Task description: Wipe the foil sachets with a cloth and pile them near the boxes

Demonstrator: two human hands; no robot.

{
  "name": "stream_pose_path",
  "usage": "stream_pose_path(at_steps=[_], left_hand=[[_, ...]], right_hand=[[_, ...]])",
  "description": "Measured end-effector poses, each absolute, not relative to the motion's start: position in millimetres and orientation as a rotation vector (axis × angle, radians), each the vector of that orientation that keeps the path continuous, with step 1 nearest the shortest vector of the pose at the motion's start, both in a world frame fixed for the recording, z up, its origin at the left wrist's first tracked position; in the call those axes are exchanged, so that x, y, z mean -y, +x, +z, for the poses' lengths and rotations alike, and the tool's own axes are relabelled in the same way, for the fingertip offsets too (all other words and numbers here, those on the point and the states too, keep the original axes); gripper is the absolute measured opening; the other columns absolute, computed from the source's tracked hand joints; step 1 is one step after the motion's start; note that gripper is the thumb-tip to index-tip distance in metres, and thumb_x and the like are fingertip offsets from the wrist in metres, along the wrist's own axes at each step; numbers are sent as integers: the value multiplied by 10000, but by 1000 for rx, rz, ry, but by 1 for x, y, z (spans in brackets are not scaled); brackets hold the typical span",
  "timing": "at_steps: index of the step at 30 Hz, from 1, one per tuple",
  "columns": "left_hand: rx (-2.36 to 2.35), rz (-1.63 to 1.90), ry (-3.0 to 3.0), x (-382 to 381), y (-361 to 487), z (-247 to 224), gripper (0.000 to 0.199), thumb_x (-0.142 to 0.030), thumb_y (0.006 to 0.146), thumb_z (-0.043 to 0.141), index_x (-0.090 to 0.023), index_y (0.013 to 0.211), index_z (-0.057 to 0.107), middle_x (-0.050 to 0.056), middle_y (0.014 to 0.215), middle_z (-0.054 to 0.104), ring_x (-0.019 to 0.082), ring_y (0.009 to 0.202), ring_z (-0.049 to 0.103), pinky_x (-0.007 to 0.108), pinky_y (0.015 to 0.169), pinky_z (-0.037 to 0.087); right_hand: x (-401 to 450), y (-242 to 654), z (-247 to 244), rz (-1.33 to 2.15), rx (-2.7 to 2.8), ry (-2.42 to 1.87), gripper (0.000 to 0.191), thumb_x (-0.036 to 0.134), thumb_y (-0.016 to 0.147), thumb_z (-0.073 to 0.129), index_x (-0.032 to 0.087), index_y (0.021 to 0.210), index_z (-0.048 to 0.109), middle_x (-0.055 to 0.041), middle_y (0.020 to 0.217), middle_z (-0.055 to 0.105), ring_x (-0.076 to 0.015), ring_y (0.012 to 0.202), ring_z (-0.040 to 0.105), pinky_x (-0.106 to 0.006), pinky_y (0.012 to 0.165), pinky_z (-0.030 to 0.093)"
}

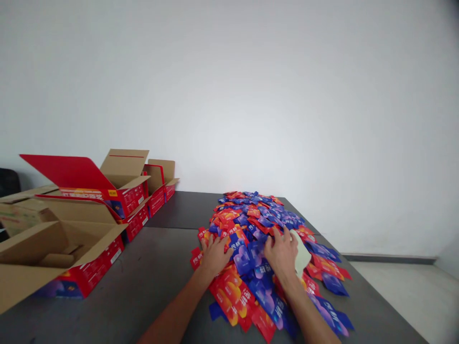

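Note:
A long heap of red and blue printed packets runs along the dark table. On the heap's left side rests my left hand, its fingers spread over red packets beside a blue one. My right hand lies further right on the pile with its fingers apart, touching blue packets. Just beside it, a pale green rounded object lies among the packets, partly behind the hand. Neither hand visibly grips a packet.
Open red cardboard boxes stand in a row on the left; the nearest box has its flaps out and cardboard inside. The dark table has its right edge beside the pale floor. A white wall rises behind.

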State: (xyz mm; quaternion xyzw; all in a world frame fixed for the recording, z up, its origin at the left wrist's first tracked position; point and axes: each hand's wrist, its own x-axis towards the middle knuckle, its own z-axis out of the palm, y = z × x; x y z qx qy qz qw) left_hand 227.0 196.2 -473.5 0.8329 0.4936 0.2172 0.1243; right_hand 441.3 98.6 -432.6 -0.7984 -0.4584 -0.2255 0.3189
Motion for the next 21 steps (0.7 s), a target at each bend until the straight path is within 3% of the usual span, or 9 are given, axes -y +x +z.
stream_pose_path(at_steps=[3, 6, 12, 17, 21], left_hand=[[-1429, 716, 2354, -196, 231, -478, 481, -430, 897, 512, -208, 1306, 634, 161, 1304, 642, 368, 1321, 469, 573, 1155, 194], [-1390, 821, 2248, -198, 230, -484, 440, -344, 865, 545, -167, 1253, 655, 160, 1245, 669, 306, 1231, 548, 436, 1099, 325], [-1303, 987, 2014, -206, 221, -494, 598, -231, 758, 610, -124, 1345, 565, 179, 1360, 600, 299, 1293, 519, 379, 1098, 339], [-1265, 1063, 1833, -208, 215, -488, 733, -166, 660, 667, -113, 1373, 503, 202, 1445, 510, 305, 1361, 458, 368, 1120, 328], [-1159, 1105, 1666, -210, 203, -480, 640, -131, 626, 679, -168, 1255, 564, 157, 1324, 612, 298, 1250, 547, 368, 1047, 398]], right_hand=[[-91, 456, -429, -430, 962, -2394, 658, 518, 926, 435, 135, 1461, 430, -274, 1457, 393, -492, 1319, 386, -645, 966, 367], [-93, 463, -435, -203, 955, -2539, 689, 571, 920, 414, 162, 1474, 384, -251, 1328, 496, -467, 1203, 504, -644, 916, 376], [-97, 473, -445, -275, 985, -2556, 554, 241, 869, 455, 196, 1420, 422, -182, 1253, 559, -415, 1158, 548, -576, 894, 427], [-96, 475, -436, -319, 989, -2463, 520, 150, 875, 424, 210, 1390, 463, -163, 1225, 598, -367, 1140, 564, -538, 883, 454], [-104, 450, -419, -470, 1063, -2276, 544, 130, 872, 433, 186, 1411, 472, -170, 1242, 596, -344, 1099, 571, -487, 859, 466]])
